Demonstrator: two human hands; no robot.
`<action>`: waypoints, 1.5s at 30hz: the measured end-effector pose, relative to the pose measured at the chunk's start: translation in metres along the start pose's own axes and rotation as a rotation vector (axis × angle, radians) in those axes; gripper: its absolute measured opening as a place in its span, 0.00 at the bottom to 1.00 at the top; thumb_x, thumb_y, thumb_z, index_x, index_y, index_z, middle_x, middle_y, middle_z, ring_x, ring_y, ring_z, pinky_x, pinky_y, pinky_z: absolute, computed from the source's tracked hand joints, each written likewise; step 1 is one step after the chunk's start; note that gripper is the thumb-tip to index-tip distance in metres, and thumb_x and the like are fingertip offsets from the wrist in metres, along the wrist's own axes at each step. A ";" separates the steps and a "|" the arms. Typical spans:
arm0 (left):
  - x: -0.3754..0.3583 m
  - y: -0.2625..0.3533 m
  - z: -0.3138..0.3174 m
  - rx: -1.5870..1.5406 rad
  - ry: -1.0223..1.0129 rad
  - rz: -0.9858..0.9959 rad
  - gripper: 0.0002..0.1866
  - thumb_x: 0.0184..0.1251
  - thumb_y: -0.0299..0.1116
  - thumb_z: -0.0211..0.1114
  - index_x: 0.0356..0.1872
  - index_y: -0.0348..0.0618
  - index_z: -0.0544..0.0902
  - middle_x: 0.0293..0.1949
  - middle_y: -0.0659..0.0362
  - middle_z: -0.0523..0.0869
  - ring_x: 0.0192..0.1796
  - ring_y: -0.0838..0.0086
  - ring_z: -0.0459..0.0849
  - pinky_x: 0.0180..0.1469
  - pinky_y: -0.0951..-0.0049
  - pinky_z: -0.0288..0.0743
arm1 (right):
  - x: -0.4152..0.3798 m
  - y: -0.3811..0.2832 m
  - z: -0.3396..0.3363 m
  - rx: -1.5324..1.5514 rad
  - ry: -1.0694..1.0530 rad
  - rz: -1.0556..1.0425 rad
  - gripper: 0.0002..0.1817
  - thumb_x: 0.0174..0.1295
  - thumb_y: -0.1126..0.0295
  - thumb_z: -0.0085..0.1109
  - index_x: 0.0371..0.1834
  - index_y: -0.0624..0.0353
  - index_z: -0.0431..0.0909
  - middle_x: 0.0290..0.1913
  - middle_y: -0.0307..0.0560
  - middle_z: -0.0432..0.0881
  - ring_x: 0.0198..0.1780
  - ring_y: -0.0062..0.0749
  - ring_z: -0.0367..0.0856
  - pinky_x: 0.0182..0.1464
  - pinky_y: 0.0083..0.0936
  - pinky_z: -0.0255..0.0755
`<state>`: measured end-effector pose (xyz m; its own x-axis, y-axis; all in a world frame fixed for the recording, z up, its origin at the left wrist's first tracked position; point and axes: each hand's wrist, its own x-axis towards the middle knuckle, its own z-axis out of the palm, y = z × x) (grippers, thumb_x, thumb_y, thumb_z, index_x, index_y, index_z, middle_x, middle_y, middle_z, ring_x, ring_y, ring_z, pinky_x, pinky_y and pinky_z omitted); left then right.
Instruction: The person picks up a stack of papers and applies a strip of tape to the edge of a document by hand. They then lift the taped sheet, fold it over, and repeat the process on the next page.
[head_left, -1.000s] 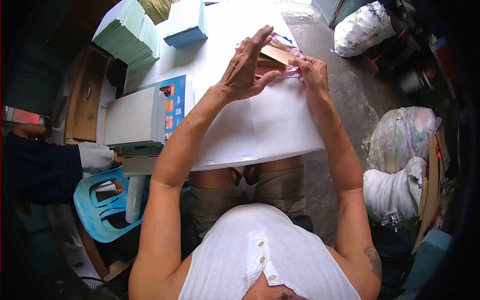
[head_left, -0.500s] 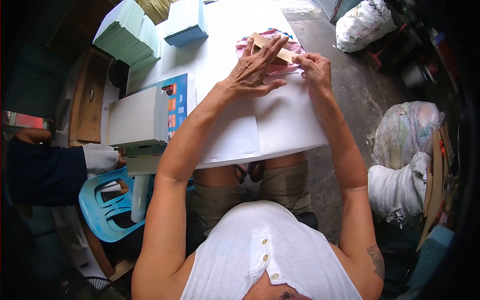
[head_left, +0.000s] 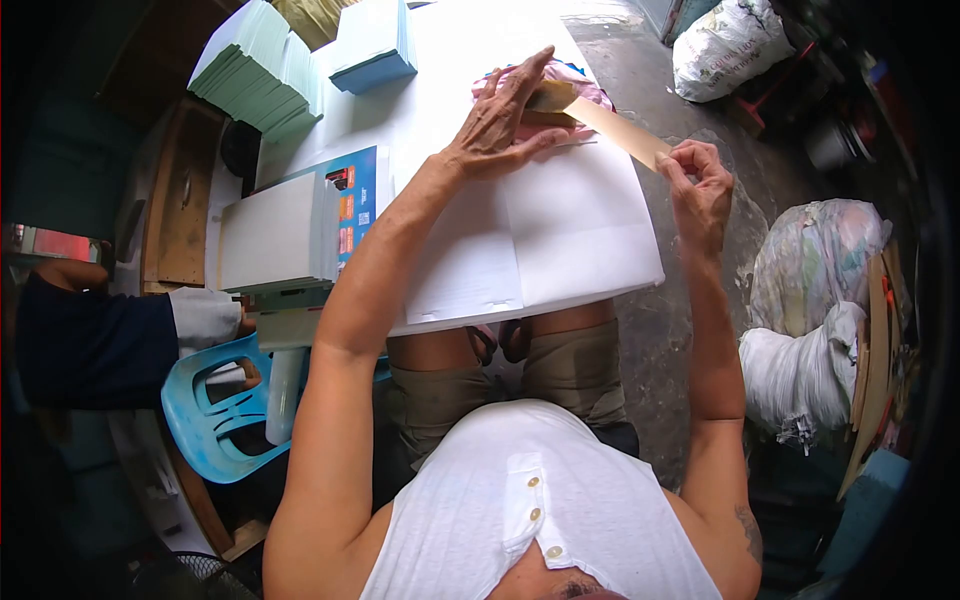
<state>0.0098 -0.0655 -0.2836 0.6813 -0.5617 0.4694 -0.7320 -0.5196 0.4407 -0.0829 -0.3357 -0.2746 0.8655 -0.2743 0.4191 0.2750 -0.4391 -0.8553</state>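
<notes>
- At the far end of the white surface [head_left: 560, 200], the left hand [head_left: 500, 120] pressed flat on the tape roll [head_left: 548, 97].
- Right hand [head_left: 700, 190] pinched the brown tape strip [head_left: 615, 125], its long axis running far-left to near-right between the hands.

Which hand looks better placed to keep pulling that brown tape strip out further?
Probably the right hand: it pinches the free end of the brown tape strip, out past the white sheet's edge. The left hand lies pressed on the tape roll, steadying it.
</notes>
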 end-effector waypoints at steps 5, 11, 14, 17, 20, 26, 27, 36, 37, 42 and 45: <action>0.017 -0.050 -0.012 -0.560 0.131 -0.419 0.40 0.76 0.44 0.59 0.83 0.55 0.49 0.79 0.42 0.59 0.77 0.59 0.68 0.79 0.53 0.62 | -0.014 -0.044 -0.032 -0.203 -0.012 -0.265 0.05 0.58 0.80 0.68 0.30 0.60 0.80 0.42 0.41 0.81 0.35 0.23 0.79 0.30 0.22 0.72; 0.010 -0.068 0.008 -0.228 0.136 -0.357 0.35 0.67 0.17 0.61 0.75 0.49 0.67 0.62 0.46 0.83 0.63 0.64 0.85 0.70 0.68 0.76 | -0.018 -0.059 -0.051 -0.365 -0.067 -0.565 0.08 0.56 0.83 0.69 0.33 0.59 0.79 0.42 0.43 0.81 0.37 0.29 0.82 0.30 0.25 0.73; 0.010 -0.076 0.009 -0.085 0.231 -0.338 0.31 0.62 0.19 0.66 0.68 0.49 0.75 0.50 0.52 0.91 0.51 0.67 0.92 0.59 0.69 0.85 | -0.022 -0.071 -0.055 -0.390 -0.119 -0.654 0.09 0.55 0.83 0.69 0.35 0.59 0.80 0.42 0.45 0.81 0.37 0.32 0.83 0.32 0.27 0.75; 0.011 -0.081 0.005 0.023 0.257 -0.303 0.30 0.61 0.20 0.69 0.66 0.48 0.77 0.50 0.52 0.91 0.50 0.67 0.92 0.56 0.67 0.86 | -0.028 -0.090 -0.057 -0.377 -0.193 -0.777 0.10 0.54 0.83 0.70 0.36 0.59 0.80 0.41 0.47 0.82 0.37 0.35 0.83 0.33 0.29 0.76; 0.009 -0.086 0.014 0.241 0.442 -0.218 0.23 0.62 0.22 0.68 0.60 0.38 0.80 0.54 0.35 0.80 0.46 0.52 0.89 0.41 0.61 0.86 | -0.038 -0.110 -0.062 -0.323 -0.317 -0.846 0.11 0.53 0.82 0.72 0.37 0.61 0.81 0.37 0.50 0.83 0.34 0.36 0.82 0.31 0.28 0.73; -0.051 0.054 -0.073 -0.140 0.488 -0.109 0.21 0.66 0.30 0.71 0.59 0.40 0.81 0.49 0.47 0.88 0.46 0.64 0.90 0.46 0.64 0.85 | -0.075 -0.139 -0.056 -0.027 -0.572 -0.666 0.09 0.46 0.79 0.74 0.29 0.63 0.82 0.20 0.44 0.77 0.18 0.29 0.72 0.22 0.25 0.59; -0.075 0.065 -0.081 -0.262 0.436 -0.083 0.19 0.69 0.38 0.72 0.58 0.45 0.83 0.50 0.52 0.90 0.48 0.66 0.90 0.46 0.65 0.86 | -0.081 -0.141 -0.052 0.000 -0.614 -0.612 0.08 0.46 0.78 0.74 0.28 0.63 0.82 0.18 0.43 0.76 0.17 0.29 0.71 0.21 0.25 0.58; -0.256 0.158 -0.095 -1.081 0.106 -0.926 0.54 0.70 0.79 0.30 0.58 0.33 0.81 0.42 0.51 0.88 0.37 0.72 0.87 0.37 0.76 0.78 | -0.128 -0.107 0.007 0.242 -0.879 0.089 0.06 0.53 0.81 0.73 0.27 0.65 0.83 0.20 0.40 0.78 0.19 0.20 0.71 0.25 0.19 0.63; -0.263 0.159 -0.090 -1.074 0.135 -0.904 0.50 0.73 0.76 0.34 0.57 0.33 0.81 0.38 0.51 0.88 0.34 0.74 0.87 0.34 0.76 0.77 | -0.133 -0.102 0.010 0.241 -0.872 0.190 0.06 0.55 0.81 0.73 0.28 0.66 0.83 0.21 0.40 0.79 0.21 0.18 0.71 0.26 0.18 0.64; -0.267 0.164 -0.075 -1.136 0.380 -1.099 0.13 0.77 0.36 0.65 0.49 0.35 0.82 0.35 0.57 0.87 0.33 0.82 0.84 0.31 0.84 0.73 | -0.135 -0.083 0.021 0.360 -0.866 0.532 0.06 0.63 0.77 0.71 0.31 0.65 0.83 0.26 0.32 0.81 0.25 0.08 0.64 0.27 0.12 0.54; -0.257 0.167 -0.071 -1.107 0.463 -1.147 0.08 0.74 0.30 0.68 0.45 0.36 0.83 0.31 0.61 0.86 0.31 0.85 0.83 0.27 0.85 0.73 | -0.131 -0.079 0.022 0.296 -0.905 0.545 0.06 0.63 0.76 0.72 0.31 0.65 0.83 0.25 0.30 0.79 0.24 0.07 0.62 0.27 0.12 0.53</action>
<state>-0.2878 0.0379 -0.2764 0.9206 0.0962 -0.3784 0.3373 0.2925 0.8948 -0.2089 -0.2467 -0.2688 0.8550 0.4139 -0.3127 -0.2531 -0.1933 -0.9479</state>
